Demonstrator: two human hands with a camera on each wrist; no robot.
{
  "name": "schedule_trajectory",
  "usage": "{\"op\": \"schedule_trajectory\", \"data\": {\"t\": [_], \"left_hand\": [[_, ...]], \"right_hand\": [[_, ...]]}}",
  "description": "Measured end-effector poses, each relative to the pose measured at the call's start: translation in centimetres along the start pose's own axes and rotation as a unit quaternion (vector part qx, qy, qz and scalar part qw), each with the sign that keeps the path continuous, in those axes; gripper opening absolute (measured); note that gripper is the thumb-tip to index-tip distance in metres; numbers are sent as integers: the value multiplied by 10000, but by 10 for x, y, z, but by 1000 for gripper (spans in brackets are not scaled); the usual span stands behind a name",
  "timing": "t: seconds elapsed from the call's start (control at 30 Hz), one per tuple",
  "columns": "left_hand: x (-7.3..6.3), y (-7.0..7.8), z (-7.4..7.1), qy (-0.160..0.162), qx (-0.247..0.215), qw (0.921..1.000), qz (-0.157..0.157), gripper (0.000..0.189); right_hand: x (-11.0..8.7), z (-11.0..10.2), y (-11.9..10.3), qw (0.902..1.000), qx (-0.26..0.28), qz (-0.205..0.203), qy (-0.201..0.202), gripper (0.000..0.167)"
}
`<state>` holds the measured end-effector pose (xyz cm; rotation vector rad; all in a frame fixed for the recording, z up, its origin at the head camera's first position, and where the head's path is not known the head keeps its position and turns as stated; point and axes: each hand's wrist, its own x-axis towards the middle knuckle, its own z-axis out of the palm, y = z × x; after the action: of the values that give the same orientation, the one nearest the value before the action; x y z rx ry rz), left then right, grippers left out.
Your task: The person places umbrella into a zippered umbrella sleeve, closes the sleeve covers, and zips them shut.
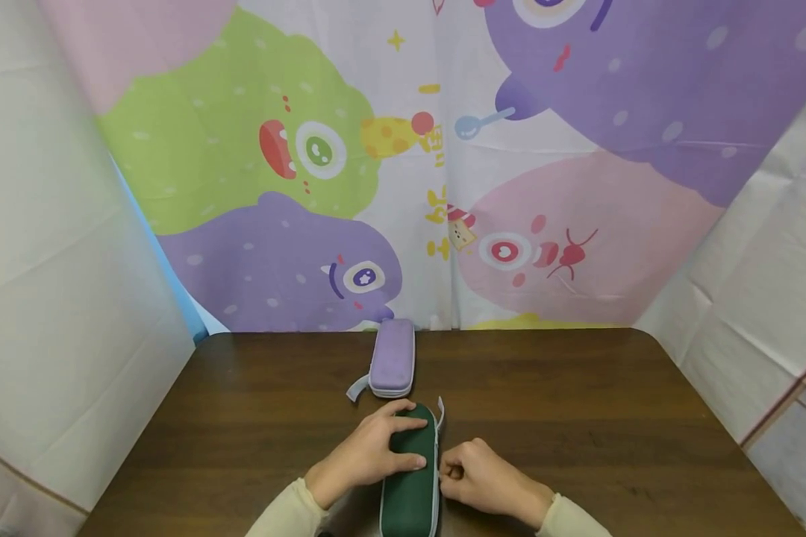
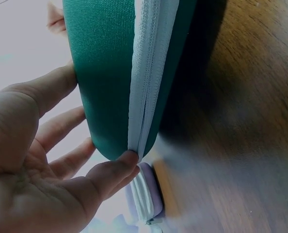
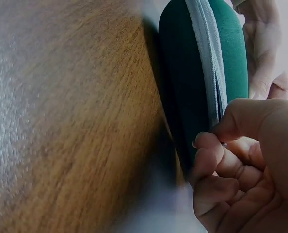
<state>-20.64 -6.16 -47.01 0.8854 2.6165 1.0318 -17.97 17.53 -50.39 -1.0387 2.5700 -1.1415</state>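
A long green pencil case (image 1: 410,488) with a pale grey zip (image 3: 207,43) lies lengthwise on the table. My left hand (image 1: 379,444) holds its far part, thumb and fingers spread over the top. In the left wrist view, a fingertip (image 2: 129,158) rests at the zip near the rounded end. Along the right side, my right hand (image 1: 480,477) pinches the zip pull, which is mostly hidden behind thumb and forefinger. A narrow dark gap between the zip's teeth shows beside that thumb in the right wrist view. A grey fabric tab (image 1: 440,414) sticks up at the case's far end.
A purple pencil case (image 1: 392,356) with a grey strap (image 1: 357,388) lies just beyond the green one, near the back edge of the brown wooden table (image 1: 578,395). Behind the table hangs a curtain (image 1: 416,291) printed with cartoon monsters; white sheets hang at both sides.
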Motion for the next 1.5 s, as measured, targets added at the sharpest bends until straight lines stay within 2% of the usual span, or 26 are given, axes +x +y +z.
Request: {"op": "schedule_trajectory", "data": {"t": [0.6,0.93,1.17,1.5], "left_hand": [[-1,1,-1,-6,-57,10000,-17,57],[-3,1,-1,-5,-85,10000,-33,56],[-3,2,-2,-29,-114,9999,-69,56],[-3,2,0,-5,-63,10000,-70,56]], "right_hand": [[-5,3,-1,9991,194,-319,-223,25],[-9,5,-6,9987,232,-403,-221,27],[-13,8,-7,9977,497,-305,-353,28],[-15,6,-9,9948,701,-558,-483,33]]}}
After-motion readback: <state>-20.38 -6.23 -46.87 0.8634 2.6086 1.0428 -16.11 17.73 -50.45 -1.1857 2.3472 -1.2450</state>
